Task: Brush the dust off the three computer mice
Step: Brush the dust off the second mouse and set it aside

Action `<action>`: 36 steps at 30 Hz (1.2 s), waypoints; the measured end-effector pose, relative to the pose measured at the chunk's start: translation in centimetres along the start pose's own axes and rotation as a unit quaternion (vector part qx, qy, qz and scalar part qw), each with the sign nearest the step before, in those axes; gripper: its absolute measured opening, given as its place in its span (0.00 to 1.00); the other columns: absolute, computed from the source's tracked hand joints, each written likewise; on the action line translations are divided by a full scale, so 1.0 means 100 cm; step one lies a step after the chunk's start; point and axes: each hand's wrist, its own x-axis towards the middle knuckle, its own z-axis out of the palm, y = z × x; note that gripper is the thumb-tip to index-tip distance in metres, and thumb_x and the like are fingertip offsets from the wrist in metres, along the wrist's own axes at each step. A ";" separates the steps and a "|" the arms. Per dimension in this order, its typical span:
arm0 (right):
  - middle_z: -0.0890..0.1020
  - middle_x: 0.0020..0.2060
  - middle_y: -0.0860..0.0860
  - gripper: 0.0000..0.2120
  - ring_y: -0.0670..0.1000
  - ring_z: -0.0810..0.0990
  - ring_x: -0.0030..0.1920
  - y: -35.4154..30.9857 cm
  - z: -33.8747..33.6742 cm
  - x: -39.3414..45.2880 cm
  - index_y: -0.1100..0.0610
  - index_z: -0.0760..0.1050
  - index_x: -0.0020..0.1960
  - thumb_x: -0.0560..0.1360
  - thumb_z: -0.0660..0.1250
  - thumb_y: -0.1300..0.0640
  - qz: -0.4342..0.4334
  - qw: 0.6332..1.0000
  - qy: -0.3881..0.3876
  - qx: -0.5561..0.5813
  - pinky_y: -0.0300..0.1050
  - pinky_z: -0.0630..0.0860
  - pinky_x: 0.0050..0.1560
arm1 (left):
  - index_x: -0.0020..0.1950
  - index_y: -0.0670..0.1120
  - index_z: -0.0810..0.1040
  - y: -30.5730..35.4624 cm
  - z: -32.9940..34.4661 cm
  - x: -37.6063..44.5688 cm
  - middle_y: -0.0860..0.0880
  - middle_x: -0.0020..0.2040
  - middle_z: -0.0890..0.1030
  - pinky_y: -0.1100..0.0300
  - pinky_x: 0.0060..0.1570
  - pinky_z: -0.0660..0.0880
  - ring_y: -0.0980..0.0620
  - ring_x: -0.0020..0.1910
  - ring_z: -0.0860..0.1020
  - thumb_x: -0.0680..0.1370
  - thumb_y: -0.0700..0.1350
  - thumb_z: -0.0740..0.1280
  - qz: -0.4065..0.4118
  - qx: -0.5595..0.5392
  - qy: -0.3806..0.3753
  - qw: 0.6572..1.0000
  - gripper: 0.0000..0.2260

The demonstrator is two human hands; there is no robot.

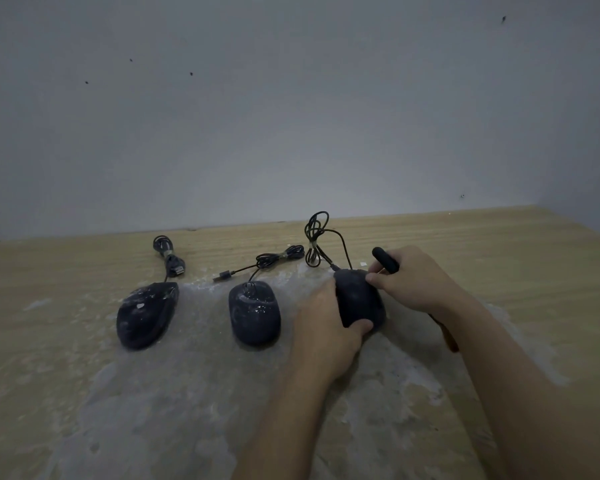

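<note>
We see a pale grey wall behind a light wood-grain counter, whose middle is smeared with a broad patch of whitish dust. Three dark corded mice sit in a row on that patch. The left mouse is the longest, blotched with white dust, its long axis tilted so its nose points away and slightly right; its bundled cable lies behind it. The middle mouse is rounder, also streaked with dust, pointing nearly straight away from us, with its cable and plug trailing back toward the wall. The right mouse looks darker and cleaner, nose pointing away and a little left, its looped cable rising behind it. Our left hand grips this mouse from its left side, thumb curled round its near end. Our right hand has its fingers closed around a dark-handled brush, held just at the mouse's far right edge; its bristles are hidden.
</note>
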 end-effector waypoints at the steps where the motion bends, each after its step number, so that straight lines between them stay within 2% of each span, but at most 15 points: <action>1: 0.81 0.41 0.56 0.05 0.54 0.78 0.44 0.001 -0.001 0.000 0.59 0.79 0.44 0.72 0.68 0.58 0.003 1.000 0.002 -0.004 0.41 0.69 0.38 | 0.65 0.48 0.69 0.000 0.002 0.000 0.50 0.62 0.76 0.58 0.58 0.71 0.51 0.60 0.74 0.69 0.48 0.73 0.007 0.005 -0.001 1.000 0.26; 3: 0.80 0.41 0.55 0.06 0.52 0.77 0.43 0.001 -0.002 0.000 0.59 0.79 0.44 0.72 0.68 0.57 0.009 1.000 -0.003 -0.015 0.38 0.68 0.35 | 0.66 0.48 0.68 0.000 0.005 0.001 0.50 0.63 0.76 0.58 0.58 0.71 0.51 0.61 0.74 0.70 0.48 0.72 0.014 0.010 -0.010 1.000 0.26; 5: 0.80 0.42 0.54 0.06 0.53 0.76 0.44 -0.001 -0.002 -0.001 0.59 0.78 0.45 0.72 0.69 0.57 0.005 1.000 0.011 -0.021 0.40 0.67 0.36 | 0.67 0.48 0.67 -0.001 0.005 0.002 0.50 0.64 0.75 0.58 0.59 0.71 0.51 0.62 0.73 0.70 0.49 0.71 0.016 0.015 -0.013 1.000 0.27; 9: 0.78 0.43 0.52 0.07 0.52 0.76 0.47 -0.015 0.003 0.001 0.57 0.77 0.49 0.71 0.69 0.62 -0.050 0.993 0.108 0.023 0.38 0.65 0.43 | 0.69 0.49 0.64 -0.002 0.003 0.001 0.51 0.67 0.72 0.59 0.61 0.69 0.52 0.65 0.71 0.70 0.48 0.72 0.013 0.000 -0.024 1.000 0.30; 12: 0.77 0.45 0.50 0.12 0.51 0.75 0.48 -0.028 0.006 0.014 0.56 0.78 0.53 0.70 0.69 0.63 -0.112 0.987 0.110 0.037 0.41 0.69 0.50 | 0.75 0.50 0.56 -0.003 0.002 0.000 0.51 0.72 0.65 0.57 0.68 0.65 0.51 0.70 0.65 0.71 0.46 0.71 0.025 -0.014 -0.039 0.999 0.37; 14: 0.77 0.48 0.49 0.16 0.49 0.75 0.51 -0.034 0.006 0.027 0.54 0.77 0.57 0.70 0.70 0.61 -0.144 0.984 0.090 0.054 0.42 0.72 0.53 | 0.75 0.52 0.55 -0.003 0.001 -0.001 0.53 0.73 0.63 0.59 0.70 0.62 0.53 0.71 0.63 0.72 0.46 0.70 0.053 0.003 -0.048 0.997 0.36; 16: 0.77 0.52 0.48 0.19 0.47 0.75 0.55 -0.040 0.006 0.040 0.51 0.75 0.61 0.70 0.71 0.58 -0.164 0.983 0.061 0.053 0.35 0.69 0.50 | 0.75 0.52 0.56 -0.003 0.001 0.000 0.54 0.74 0.60 0.61 0.70 0.59 0.55 0.72 0.60 0.73 0.46 0.69 0.061 0.012 -0.046 0.997 0.34; 18: 0.77 0.51 0.45 0.20 0.43 0.73 0.54 -0.044 0.008 0.053 0.50 0.75 0.61 0.70 0.72 0.56 -0.181 0.983 0.022 0.038 0.33 0.65 0.52 | 0.75 0.52 0.56 -0.005 0.001 0.002 0.56 0.75 0.57 0.61 0.71 0.56 0.56 0.73 0.56 0.73 0.47 0.69 0.058 0.019 -0.039 0.997 0.34; 20: 0.80 0.43 0.46 0.13 0.45 0.75 0.47 -0.048 0.009 0.063 0.53 0.80 0.55 0.71 0.71 0.56 -0.190 0.981 0.000 0.036 0.32 0.67 0.46 | 0.74 0.52 0.58 -0.005 -0.002 0.003 0.57 0.75 0.57 0.60 0.71 0.55 0.56 0.73 0.56 0.73 0.49 0.69 0.057 0.034 -0.035 0.997 0.33; 22: 0.82 0.38 0.51 0.07 0.49 0.76 0.40 -0.048 0.007 0.071 0.56 0.81 0.48 0.71 0.71 0.57 -0.198 0.980 0.021 0.018 0.30 0.68 0.35 | 0.73 0.52 0.59 -0.006 -0.004 0.004 0.57 0.74 0.59 0.61 0.71 0.57 0.57 0.72 0.57 0.72 0.50 0.70 0.059 0.045 -0.033 0.997 0.33; 23: 0.82 0.37 0.53 0.06 0.50 0.76 0.38 -0.047 0.006 0.075 0.58 0.81 0.46 0.71 0.70 0.56 -0.197 0.979 0.047 -0.001 0.31 0.67 0.33 | 0.73 0.53 0.59 -0.007 -0.005 0.004 0.57 0.73 0.60 0.61 0.70 0.58 0.57 0.71 0.59 0.72 0.51 0.70 0.062 0.051 -0.030 0.996 0.33; 26: 0.77 0.35 0.56 0.11 0.55 0.73 0.37 -0.036 0.006 0.082 0.61 0.74 0.38 0.71 0.69 0.54 -0.148 0.978 0.130 -0.062 0.44 0.65 0.32 | 0.72 0.53 0.60 -0.008 -0.006 0.003 0.57 0.72 0.62 0.61 0.70 0.59 0.58 0.70 0.60 0.71 0.53 0.70 0.062 0.062 -0.025 0.996 0.32; 29: 0.73 0.37 0.56 0.12 0.57 0.72 0.38 -0.024 0.007 0.079 0.59 0.68 0.38 0.73 0.67 0.52 -0.055 0.979 0.165 -0.108 0.42 0.62 0.33 | 0.72 0.53 0.61 -0.010 -0.005 0.003 0.57 0.71 0.63 0.62 0.70 0.59 0.58 0.70 0.60 0.70 0.53 0.71 0.066 0.057 -0.020 0.996 0.33; 33: 0.71 0.41 0.55 0.13 0.58 0.74 0.43 -0.016 0.002 0.067 0.61 0.73 0.50 0.75 0.65 0.51 0.045 0.969 0.122 -0.209 0.45 0.67 0.40 | 0.72 0.53 0.61 -0.011 -0.004 0.003 0.57 0.71 0.63 0.63 0.69 0.58 0.58 0.70 0.60 0.71 0.53 0.70 0.070 0.063 -0.018 0.995 0.32; 36: 0.77 0.47 0.57 0.16 0.59 0.77 0.49 -0.011 -0.002 0.056 0.61 0.74 0.55 0.75 0.66 0.49 0.086 0.962 0.066 -0.252 0.45 0.68 0.43 | 0.72 0.52 0.60 -0.009 -0.005 0.002 0.56 0.72 0.63 0.63 0.68 0.57 0.57 0.70 0.60 0.71 0.53 0.70 0.072 0.069 -0.028 0.995 0.33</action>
